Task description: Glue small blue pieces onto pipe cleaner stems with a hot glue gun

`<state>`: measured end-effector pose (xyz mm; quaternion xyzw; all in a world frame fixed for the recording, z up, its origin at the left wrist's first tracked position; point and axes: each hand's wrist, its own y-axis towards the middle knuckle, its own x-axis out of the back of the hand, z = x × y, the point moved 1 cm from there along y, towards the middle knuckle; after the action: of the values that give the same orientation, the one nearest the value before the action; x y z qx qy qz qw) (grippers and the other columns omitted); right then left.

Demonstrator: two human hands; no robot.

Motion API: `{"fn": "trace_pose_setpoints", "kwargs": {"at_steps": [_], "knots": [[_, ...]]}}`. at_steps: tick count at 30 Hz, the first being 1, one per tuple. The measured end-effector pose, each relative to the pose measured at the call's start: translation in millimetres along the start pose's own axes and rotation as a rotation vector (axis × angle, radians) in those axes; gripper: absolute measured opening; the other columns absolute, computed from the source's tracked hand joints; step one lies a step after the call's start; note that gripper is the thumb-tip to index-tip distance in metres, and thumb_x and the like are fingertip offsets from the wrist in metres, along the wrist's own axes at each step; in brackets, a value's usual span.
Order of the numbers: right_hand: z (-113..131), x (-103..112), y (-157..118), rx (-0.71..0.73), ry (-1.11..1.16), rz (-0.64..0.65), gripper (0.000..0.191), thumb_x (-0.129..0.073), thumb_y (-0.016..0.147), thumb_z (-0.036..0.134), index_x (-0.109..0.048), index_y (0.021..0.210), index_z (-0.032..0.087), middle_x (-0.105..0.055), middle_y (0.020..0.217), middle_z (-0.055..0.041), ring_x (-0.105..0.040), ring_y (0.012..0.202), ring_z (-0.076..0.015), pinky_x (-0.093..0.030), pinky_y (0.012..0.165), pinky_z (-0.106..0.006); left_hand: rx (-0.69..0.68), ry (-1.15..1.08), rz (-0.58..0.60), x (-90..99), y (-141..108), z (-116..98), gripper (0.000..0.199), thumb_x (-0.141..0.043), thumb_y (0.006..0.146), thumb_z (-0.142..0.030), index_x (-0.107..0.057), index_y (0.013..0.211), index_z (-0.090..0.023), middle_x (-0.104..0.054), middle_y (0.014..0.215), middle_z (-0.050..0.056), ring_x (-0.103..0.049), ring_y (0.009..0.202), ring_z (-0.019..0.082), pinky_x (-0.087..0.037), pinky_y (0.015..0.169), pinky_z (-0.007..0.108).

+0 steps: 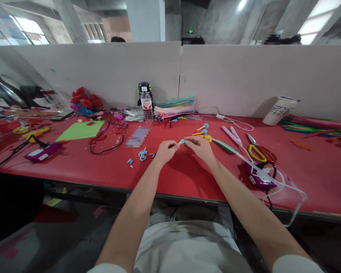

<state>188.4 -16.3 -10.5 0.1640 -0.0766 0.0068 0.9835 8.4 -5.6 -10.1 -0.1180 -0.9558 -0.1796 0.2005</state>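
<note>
Over the red tabletop, my left hand (165,151) and my right hand (202,148) meet, fingertips pinched from both sides on a small blue-and-yellow pipe-cleaner piece (182,141). Its blue part shows between the fingers; the rest is hidden. Just beyond my right hand lie similar pieces with blue heads (206,126) and yellow stems. Something yellow (208,138) sits against the back of that hand. Left of my left hand, several short light-blue bits (142,154) are scattered in a loose pile.
A water bottle (146,106) stands at the back beside bundled pipe cleaners (176,108). To the right are a pink hot iron (231,135), scissors (257,151), a purple device (260,177) with cables, and a tilted paper cup (280,111). Green paper (79,131) lies left.
</note>
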Motion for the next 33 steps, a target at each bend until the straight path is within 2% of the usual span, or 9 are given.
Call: {"fn": "trace_pose_setpoints", "kwargs": {"at_steps": [6,12,16,25,33], "knots": [[-0.9,1.4,0.1,0.000,-0.016,0.003,0.029,-0.068,0.074,0.041,-0.070,0.092,0.019,-0.073,0.089,-0.0071,-0.069,0.081,-0.0209,-0.056,0.078,-0.035,0.002,-0.034,0.025,-1.1,-0.9,-0.6,0.031,-0.056,0.081,-0.041,-0.063,0.068,-0.014,-0.052,0.059,-0.002,-0.044,0.058,0.010,-0.033,0.058,0.024],[-3.3,1.6,0.2,0.039,-0.044,-0.006,0.028,-0.069,0.073,0.041,-0.069,0.090,0.018,-0.073,0.088,-0.0072,-0.069,0.080,-0.0212,-0.056,0.078,-0.036,-0.018,0.015,0.033,-1.3,-0.9,0.2,0.030,-0.056,0.081,-0.040,-0.064,0.068,-0.013,-0.050,0.059,-0.002,-0.043,0.059,0.010,-0.032,0.057,0.023],[-4.6,1.9,0.3,0.007,-0.002,0.009,0.028,-0.068,0.073,0.041,-0.068,0.091,0.019,-0.073,0.085,-0.0069,-0.069,0.079,-0.0211,-0.056,0.076,-0.036,-0.042,0.048,0.023,-0.9,-0.5,1.4,0.033,-0.055,0.082,-0.041,-0.064,0.068,-0.013,-0.050,0.059,-0.001,-0.043,0.059,0.010,-0.032,0.057,0.023],[3.2,-0.3,-2.7,0.032,-0.081,-0.006,0.027,-0.068,0.073,0.039,-0.068,0.089,0.016,-0.072,0.087,-0.0079,-0.068,0.081,-0.0206,-0.054,0.079,-0.035,-0.071,0.143,0.009,-0.6,-3.0,-4.6,0.033,-0.055,0.083,-0.040,-0.065,0.068,-0.012,-0.053,0.058,-0.001,-0.043,0.058,0.010,-0.030,0.055,0.023],[1.2,-1.1,-3.1,0.039,-0.091,-0.001,0.027,-0.068,0.073,0.040,-0.066,0.089,0.018,-0.072,0.086,-0.0071,-0.068,0.082,-0.0210,-0.055,0.078,-0.035,-0.072,0.143,0.014,-1.6,-3.7,-5.0,0.031,-0.055,0.083,-0.040,-0.067,0.072,-0.013,-0.060,0.064,0.001,-0.047,0.061,0.011,-0.033,0.058,0.023]]}}
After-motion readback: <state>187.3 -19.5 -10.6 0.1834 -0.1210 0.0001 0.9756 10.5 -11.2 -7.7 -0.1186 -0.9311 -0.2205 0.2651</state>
